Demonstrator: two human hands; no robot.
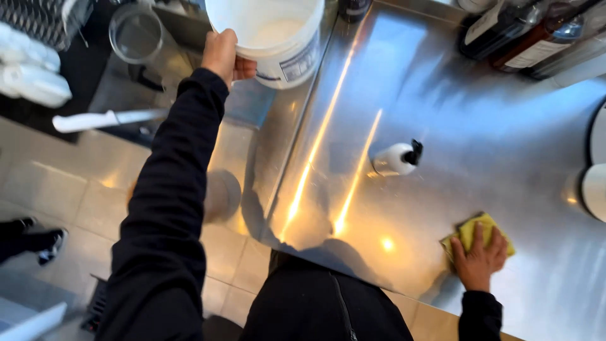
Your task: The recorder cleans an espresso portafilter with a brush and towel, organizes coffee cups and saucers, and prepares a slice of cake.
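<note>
My left hand (224, 55) grips the rim of a large white plastic bucket (278, 38) at the far left edge of a shiny steel counter (442, 126). The bucket holds something white inside. My right hand (480, 256) lies flat on a folded yellow cloth (470, 230), pressing it onto the counter near the front edge. A small white pump bottle (396, 158) with a black top stands on the counter between the two hands.
Dark bottles (517, 31) stand at the back right of the counter. White round objects (593, 189) sit at the right edge. Left of the counter are a clear round container (136, 35), a white-handled knife (107, 119) and a tiled floor (57, 189) where another person's feet (31, 243) stand.
</note>
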